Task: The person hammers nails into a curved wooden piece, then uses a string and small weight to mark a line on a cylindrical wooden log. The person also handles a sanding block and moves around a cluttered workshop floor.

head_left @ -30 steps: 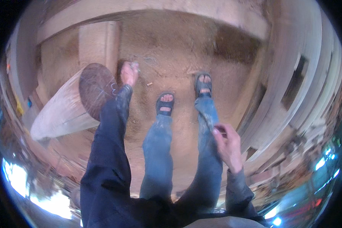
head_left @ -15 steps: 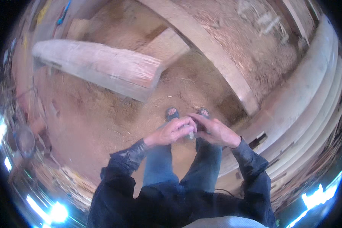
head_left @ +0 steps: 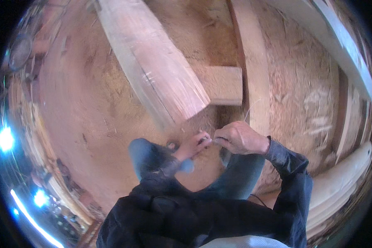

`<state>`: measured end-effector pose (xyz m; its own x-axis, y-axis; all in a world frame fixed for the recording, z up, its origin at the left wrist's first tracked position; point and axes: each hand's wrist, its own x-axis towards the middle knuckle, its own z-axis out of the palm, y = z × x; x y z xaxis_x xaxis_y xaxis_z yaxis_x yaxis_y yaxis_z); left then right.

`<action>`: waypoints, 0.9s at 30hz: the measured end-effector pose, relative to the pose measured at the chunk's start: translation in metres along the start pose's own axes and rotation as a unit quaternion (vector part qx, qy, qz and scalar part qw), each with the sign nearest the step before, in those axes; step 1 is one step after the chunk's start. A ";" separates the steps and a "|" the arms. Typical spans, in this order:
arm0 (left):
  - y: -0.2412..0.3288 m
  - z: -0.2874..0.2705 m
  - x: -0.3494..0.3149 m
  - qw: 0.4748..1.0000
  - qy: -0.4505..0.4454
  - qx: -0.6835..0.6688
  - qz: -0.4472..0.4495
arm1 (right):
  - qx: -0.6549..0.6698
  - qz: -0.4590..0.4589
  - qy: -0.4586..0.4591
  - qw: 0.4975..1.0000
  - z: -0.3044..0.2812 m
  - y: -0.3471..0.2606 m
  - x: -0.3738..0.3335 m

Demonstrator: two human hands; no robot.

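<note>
My left hand [head_left: 193, 145] and my right hand [head_left: 239, 138] meet in front of me, fingertips touching. Between them they pinch a small dark object [head_left: 207, 141], too small to identify. A thin pale strand [head_left: 252, 108] runs up from my right hand. Both arms are in dark sleeves, above my blue-jeaned knees [head_left: 149, 151]. The hands hover just below the near end of a big squared timber beam [head_left: 161, 78].
The ground is covered in sawdust [head_left: 82, 124] and wood chips. A short wooden block [head_left: 224, 84] lies beside the beam's end, against a long plank [head_left: 256, 62]. Pale boards [head_left: 339, 177] are stacked at the right. Clutter and bright lights line the left rim.
A second ago my hands were apart, the left arm stretched forward. They have come together and stay joined on the small object, while the view has swung so the beam lies ahead.
</note>
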<state>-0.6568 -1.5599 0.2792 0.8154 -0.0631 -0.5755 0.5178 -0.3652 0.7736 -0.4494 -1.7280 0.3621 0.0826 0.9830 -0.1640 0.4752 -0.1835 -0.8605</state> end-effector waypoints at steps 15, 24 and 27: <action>-0.114 0.060 0.068 0.948 0.160 -0.241 0.133 | 0.068 -0.068 0.011 0.995 -0.025 -0.003 0.056; -0.071 0.069 0.029 0.862 0.202 -0.436 0.163 | 0.003 -0.057 0.052 0.997 -0.034 -0.040 0.001; -0.064 0.065 0.022 0.853 0.242 -0.414 0.207 | -0.033 -0.068 0.079 0.994 -0.042 -0.063 0.002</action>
<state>-0.6893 -1.5986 0.1998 0.8804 0.4364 -0.1856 0.0013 0.3893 0.9211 -0.4425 -1.7138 0.4363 0.1473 0.9885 0.0345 0.5470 -0.0524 -0.8355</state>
